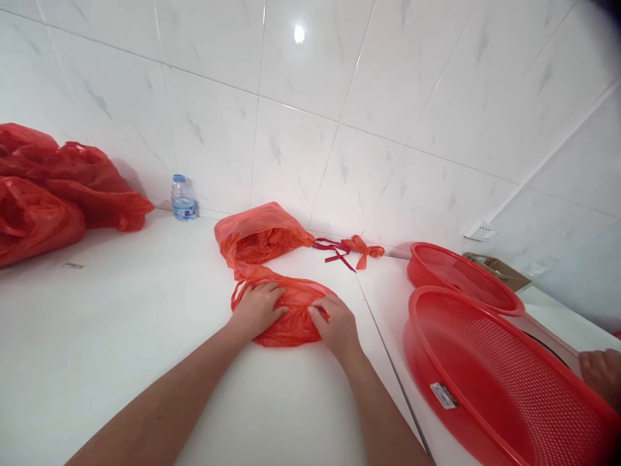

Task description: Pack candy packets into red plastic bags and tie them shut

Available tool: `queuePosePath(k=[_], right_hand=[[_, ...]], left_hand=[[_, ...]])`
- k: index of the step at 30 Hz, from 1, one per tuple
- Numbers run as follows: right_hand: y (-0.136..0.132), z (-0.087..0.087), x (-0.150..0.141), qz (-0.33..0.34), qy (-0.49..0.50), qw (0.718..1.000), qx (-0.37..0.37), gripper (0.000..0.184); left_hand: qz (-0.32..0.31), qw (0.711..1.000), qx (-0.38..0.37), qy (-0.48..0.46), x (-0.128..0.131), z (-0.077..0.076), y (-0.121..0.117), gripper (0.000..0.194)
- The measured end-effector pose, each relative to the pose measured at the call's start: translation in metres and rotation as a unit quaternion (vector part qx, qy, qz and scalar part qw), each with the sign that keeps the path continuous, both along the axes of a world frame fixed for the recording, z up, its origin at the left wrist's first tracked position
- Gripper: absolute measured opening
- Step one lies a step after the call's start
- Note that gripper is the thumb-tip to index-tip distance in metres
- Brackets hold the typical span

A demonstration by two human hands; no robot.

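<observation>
A red plastic bag [295,333] lies crumpled and rounded on the white table in front of me. My left hand [259,310] rests on its left side, fingers spread over the plastic and thumb apart. On the right side, my right hand [337,323] is closed, with thumb and forefinger pinching the bag's plastic. Just behind, touching it, another red bag [269,223] lies with its mouth towards me and crumpled plastic inside. Dark red ties [334,246] and a knotted red strip of plastic [361,249] lie to its right.
A pile of red bags [72,188] fills the far left. A water bottle [183,199] stands by the tiled wall. Two red plastic baskets [420,362] stand at right, with a cardboard box [499,270] behind. Another person's hand [601,372] is at the right edge.
</observation>
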State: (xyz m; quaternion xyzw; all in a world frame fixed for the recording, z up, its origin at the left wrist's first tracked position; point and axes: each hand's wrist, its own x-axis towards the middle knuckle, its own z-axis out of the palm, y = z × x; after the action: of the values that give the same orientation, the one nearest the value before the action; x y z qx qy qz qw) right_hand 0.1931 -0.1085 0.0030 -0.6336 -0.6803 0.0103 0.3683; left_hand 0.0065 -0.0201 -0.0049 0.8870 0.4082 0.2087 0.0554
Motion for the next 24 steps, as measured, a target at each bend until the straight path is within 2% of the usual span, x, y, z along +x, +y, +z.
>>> queuePosePath(k=[3, 6, 10, 14, 19, 21, 24], right_hand=[[0.000, -0.006, -0.006, 0.023, -0.045, 0.996, -0.073, 0.006], [0.003, -0.012, -0.006, 0.027, -0.064, 0.995, -0.077, 0.010], [0.006, -0.011, -0.002, 0.020, -0.014, 0.999, -0.042, 0.024], [-0.003, -0.006, -0.002, -0.012, 0.045, 0.999, -0.017, 0.022], [-0.045, 0.001, 0.003, -0.038, 0.056, 0.998, 0.001, 0.024], [-0.073, 0.009, 0.010, -0.057, 0.014, 0.998, 0.010, 0.027], [-0.115, 0.025, 0.025, -0.106, -0.103, 0.988, 0.039, 0.028]], left_hand=[[-0.043, 0.998, 0.027, -0.040, 0.000, 0.008, -0.010, 0.036], [-0.102, 0.995, 0.014, -0.015, -0.001, -0.002, -0.012, 0.038], [-0.069, 0.996, -0.034, 0.041, 0.001, -0.028, -0.002, 0.052], [-0.050, 0.997, -0.043, 0.040, 0.001, -0.035, 0.005, 0.055], [-0.027, 0.998, -0.031, 0.038, 0.001, -0.032, 0.002, 0.052], [-0.024, 0.999, -0.019, 0.027, 0.002, -0.030, -0.001, 0.050], [-0.022, 1.000, -0.007, 0.006, 0.001, -0.029, -0.004, 0.048]])
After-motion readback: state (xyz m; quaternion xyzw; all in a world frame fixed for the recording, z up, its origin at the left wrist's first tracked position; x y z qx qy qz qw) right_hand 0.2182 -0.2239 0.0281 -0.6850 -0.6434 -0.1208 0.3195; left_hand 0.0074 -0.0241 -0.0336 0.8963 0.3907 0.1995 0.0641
